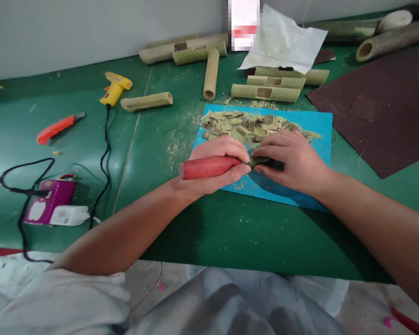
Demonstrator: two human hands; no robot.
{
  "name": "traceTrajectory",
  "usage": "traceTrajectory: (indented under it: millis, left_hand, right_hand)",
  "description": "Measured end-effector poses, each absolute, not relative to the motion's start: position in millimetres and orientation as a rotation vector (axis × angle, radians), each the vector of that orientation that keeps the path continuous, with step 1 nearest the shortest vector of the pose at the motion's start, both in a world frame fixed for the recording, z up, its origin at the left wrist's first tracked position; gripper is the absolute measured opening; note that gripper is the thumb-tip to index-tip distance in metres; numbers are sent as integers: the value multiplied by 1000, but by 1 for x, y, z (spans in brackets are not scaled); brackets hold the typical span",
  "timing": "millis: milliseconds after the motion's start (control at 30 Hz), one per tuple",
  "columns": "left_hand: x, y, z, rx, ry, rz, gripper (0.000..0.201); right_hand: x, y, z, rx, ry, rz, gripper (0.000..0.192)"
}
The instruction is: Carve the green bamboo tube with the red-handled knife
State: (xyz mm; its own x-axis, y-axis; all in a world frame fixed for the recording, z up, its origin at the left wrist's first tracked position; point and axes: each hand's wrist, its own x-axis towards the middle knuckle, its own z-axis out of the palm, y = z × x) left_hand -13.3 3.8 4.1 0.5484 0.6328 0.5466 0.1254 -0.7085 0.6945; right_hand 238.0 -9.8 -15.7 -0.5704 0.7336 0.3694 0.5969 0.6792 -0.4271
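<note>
Head view: red-handled tool is clamped in left hand, handle pointing left, small dark-green piece is pinched in right hand, both hands held over blue sheet, chips heaped on its far side.

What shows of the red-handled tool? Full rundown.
The red-handled tool has a thick, rounded handle, apparently wood with faint grain, and a flat butt. It lies roughly level, butt toward the picture's left, gripped in the left hand by the left edge of the blue sheet. Its working end points toward the right hand but is largely hidden; its shape is unclear.
</note>
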Motion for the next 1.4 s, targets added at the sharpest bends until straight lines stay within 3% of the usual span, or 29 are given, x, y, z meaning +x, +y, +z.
traceTrajectory:
  millis: [333, 1000, 1233, 1400]
  left_hand:
    - [-5, 8, 7, 2217, 633, 1106, 16]
    - [-9, 7, -12, 2081, 628, 1510, 27]
    - [-10, 4, 0, 2178, 709, 1189, 15]
    - [-8, 6, 3, 2216, 642, 1190, 9]
  right_hand:
    - [238, -7, -15, -1031, -2356, 384, 24]
    - [238, -5, -18, -1009, -2347, 372, 22]
    - [238, -5, -14, -1006, -2375, 385, 22]
    - [239, -5, -13, -1008, -2399, 394, 24]
